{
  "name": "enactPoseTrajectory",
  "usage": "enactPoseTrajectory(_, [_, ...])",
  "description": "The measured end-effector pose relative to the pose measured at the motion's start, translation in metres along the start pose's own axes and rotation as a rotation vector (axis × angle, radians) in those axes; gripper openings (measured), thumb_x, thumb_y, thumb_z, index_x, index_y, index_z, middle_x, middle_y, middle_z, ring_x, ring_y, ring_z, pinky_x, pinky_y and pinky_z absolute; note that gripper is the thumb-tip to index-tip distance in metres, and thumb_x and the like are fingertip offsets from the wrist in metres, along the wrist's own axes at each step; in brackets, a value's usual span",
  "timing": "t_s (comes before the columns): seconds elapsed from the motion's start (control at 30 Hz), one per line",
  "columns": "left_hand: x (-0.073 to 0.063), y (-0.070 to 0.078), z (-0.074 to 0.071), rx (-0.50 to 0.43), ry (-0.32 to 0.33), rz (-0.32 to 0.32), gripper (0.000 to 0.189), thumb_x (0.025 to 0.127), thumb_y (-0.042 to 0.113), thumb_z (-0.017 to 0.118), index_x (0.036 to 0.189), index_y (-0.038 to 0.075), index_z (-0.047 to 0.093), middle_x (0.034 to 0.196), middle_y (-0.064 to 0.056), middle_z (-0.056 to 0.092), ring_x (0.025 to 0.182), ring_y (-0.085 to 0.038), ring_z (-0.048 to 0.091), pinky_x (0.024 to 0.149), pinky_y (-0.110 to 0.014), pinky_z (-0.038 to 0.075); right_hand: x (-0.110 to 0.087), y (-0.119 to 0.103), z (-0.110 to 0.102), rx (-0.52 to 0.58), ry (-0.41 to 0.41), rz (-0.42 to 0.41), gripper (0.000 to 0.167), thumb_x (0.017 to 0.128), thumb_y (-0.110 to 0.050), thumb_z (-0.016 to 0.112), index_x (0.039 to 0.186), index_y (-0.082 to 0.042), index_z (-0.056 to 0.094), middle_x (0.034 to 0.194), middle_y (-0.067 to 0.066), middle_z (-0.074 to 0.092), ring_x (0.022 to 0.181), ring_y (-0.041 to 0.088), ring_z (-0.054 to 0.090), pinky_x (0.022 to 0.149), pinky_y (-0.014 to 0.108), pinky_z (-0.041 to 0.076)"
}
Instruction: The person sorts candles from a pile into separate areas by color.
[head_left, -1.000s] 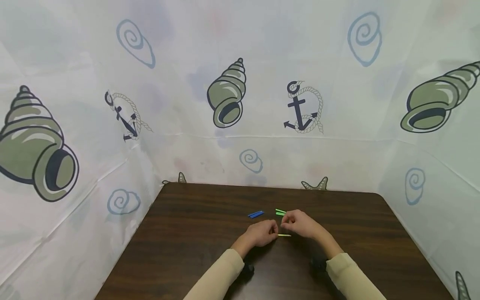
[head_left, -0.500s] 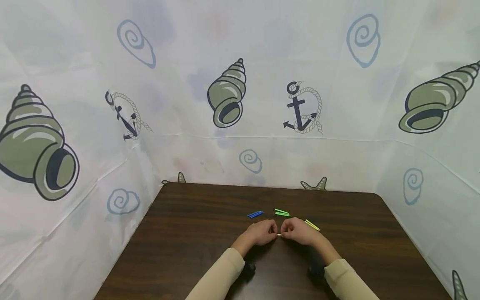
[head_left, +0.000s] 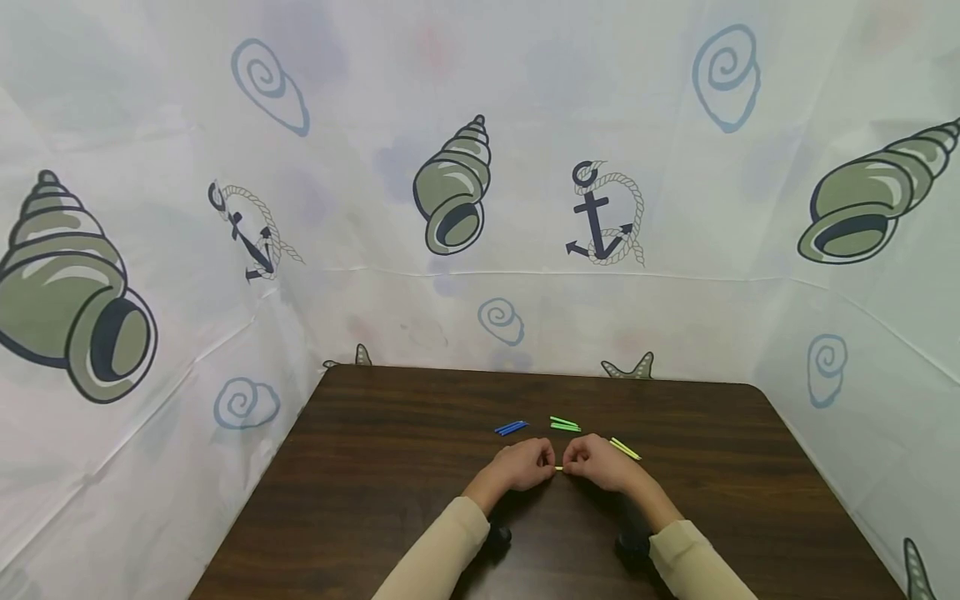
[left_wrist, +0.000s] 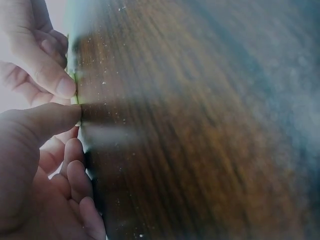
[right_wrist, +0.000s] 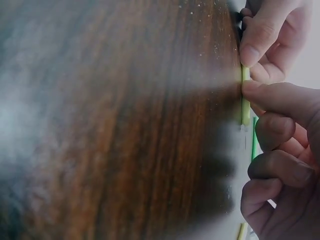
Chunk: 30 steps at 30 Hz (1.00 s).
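Observation:
A thin yellow stick lies between my two hands, low over the table. My left hand pinches one end of it between thumb and fingers. My right hand pinches it close by, leaving a short piece showing between the hands. In the right wrist view the yellow stick runs on past the right thumb, and the other right fingers are curled. The left wrist view shows only a sliver of the stick between the thumbs.
Blue sticks lie beyond the left hand on the dark wooden table. Green sticks are farther back in the middle, and more yellow sticks lie just beyond the right hand. A patterned white cloth stands behind the table.
My right hand has come down and nearer, from beside the green sticks, and taken hold of the yellow stick. The left hand has stayed in place. Over the last half second little differs.

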<state>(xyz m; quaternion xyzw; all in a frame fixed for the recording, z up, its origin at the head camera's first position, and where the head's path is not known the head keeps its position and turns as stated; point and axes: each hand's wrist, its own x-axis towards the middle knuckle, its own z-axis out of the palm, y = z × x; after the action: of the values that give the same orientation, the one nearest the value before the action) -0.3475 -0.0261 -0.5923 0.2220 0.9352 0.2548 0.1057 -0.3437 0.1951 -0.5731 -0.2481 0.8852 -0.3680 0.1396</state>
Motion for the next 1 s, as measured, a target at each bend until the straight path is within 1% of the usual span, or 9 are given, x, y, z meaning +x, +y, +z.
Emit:
enactPoseTrajectory(0.1, [0.002,-0.003,0.002,-0.031,-0.008,-0.001,0.012,0.100,0.030,0.076,0.097,0.025,0.066,0.079,0.012,0.058,0.069,-0.006,0.053,0.073,-0.033,0.043,-0.002,0.003,0.001,-0.001,-0.002,0.008,0.008,0.102,-0.015,0.073,0.095,-0.012,0.077,0.072,-0.007,0.057,0.062,0.006,0.049,0.058,0.023,0.041])
enactPoseTrajectory(0.2, [-0.001,-0.004,0.000,-0.071,-0.030,-0.006,0.013,0.100,0.030,0.077,0.098,0.025,0.065,0.079,0.011,0.058,0.068,-0.006,0.053,0.071,-0.031,0.043,-0.004,0.006,0.002,-0.003,-0.005,0.004,0.009,0.103,-0.016,0.072,0.096,-0.013,0.077,0.073,-0.008,0.057,0.063,0.005,0.049,0.059,0.023,0.041])
enactPoseTrajectory(0.27, [-0.005,-0.002,-0.004,-0.093,-0.048,-0.008,0.013,0.100,0.030,0.077,0.100,0.024,0.065,0.079,0.010,0.058,0.068,-0.006,0.053,0.068,-0.029,0.043,-0.006,0.007,0.002,-0.003,0.003,-0.009,0.009,0.103,-0.016,0.072,0.096,-0.013,0.077,0.074,-0.008,0.058,0.064,0.004,0.049,0.059,0.024,0.042])
enactPoseTrajectory(0.43, [-0.015,0.008,-0.018,-0.134,-0.064,0.018,0.013,0.100,0.027,0.077,0.103,0.019,0.066,0.080,0.008,0.059,0.067,-0.008,0.052,0.065,-0.026,0.043,-0.010,0.010,-0.002,-0.016,0.038,-0.025,0.010,0.103,-0.019,0.072,0.096,-0.014,0.077,0.075,-0.008,0.057,0.064,0.004,0.048,0.060,0.024,0.042])
enactPoseTrajectory(0.5, [-0.015,0.010,-0.021,-0.148,-0.070,0.025,0.014,0.100,0.025,0.078,0.104,0.017,0.067,0.080,0.007,0.059,0.067,-0.007,0.052,0.064,-0.026,0.043,-0.011,0.011,-0.004,-0.009,0.051,-0.016,0.011,0.104,-0.020,0.072,0.096,-0.014,0.077,0.074,-0.007,0.057,0.064,0.004,0.048,0.060,0.024,0.042])
enactPoseTrajectory(0.6, [-0.015,0.010,-0.023,-0.158,-0.076,0.020,0.014,0.100,0.025,0.078,0.106,0.017,0.068,0.080,0.007,0.059,0.066,-0.007,0.051,0.064,-0.025,0.043,-0.011,0.011,-0.007,0.005,0.068,-0.007,0.011,0.104,-0.021,0.073,0.096,-0.014,0.077,0.075,-0.006,0.057,0.064,0.005,0.048,0.060,0.025,0.041])
enactPoseTrajectory(0.83, [-0.003,-0.005,-0.007,-0.176,-0.058,0.014,0.016,0.097,0.030,0.081,0.101,0.023,0.067,0.079,0.009,0.058,0.066,-0.007,0.051,0.063,-0.026,0.041,-0.021,0.011,-0.016,0.044,0.109,0.005,0.013,0.104,-0.021,0.072,0.098,-0.010,0.078,0.078,-0.003,0.061,0.066,0.006,0.050,0.061,0.025,0.042])
enactPoseTrajectory(0.9, [-0.004,-0.003,-0.008,-0.179,-0.067,0.009,0.017,0.097,0.030,0.081,0.102,0.023,0.067,0.079,0.009,0.058,0.065,-0.006,0.051,0.063,-0.026,0.041,-0.024,0.013,-0.019,0.052,0.132,0.011,0.015,0.104,-0.022,0.072,0.100,-0.009,0.078,0.080,-0.002,0.063,0.068,0.007,0.051,0.061,0.026,0.044])
enactPoseTrajectory(1.0, [-0.010,0.003,-0.015,-0.181,-0.088,0.007,0.019,0.096,0.028,0.082,0.105,0.020,0.067,0.081,0.009,0.057,0.067,-0.006,0.051,0.065,-0.026,0.041,-0.028,0.019,-0.024,0.077,0.170,0.029,0.019,0.105,-0.024,0.072,0.104,-0.006,0.079,0.087,0.001,0.068,0.073,0.009,0.054,0.065,0.027,0.046])
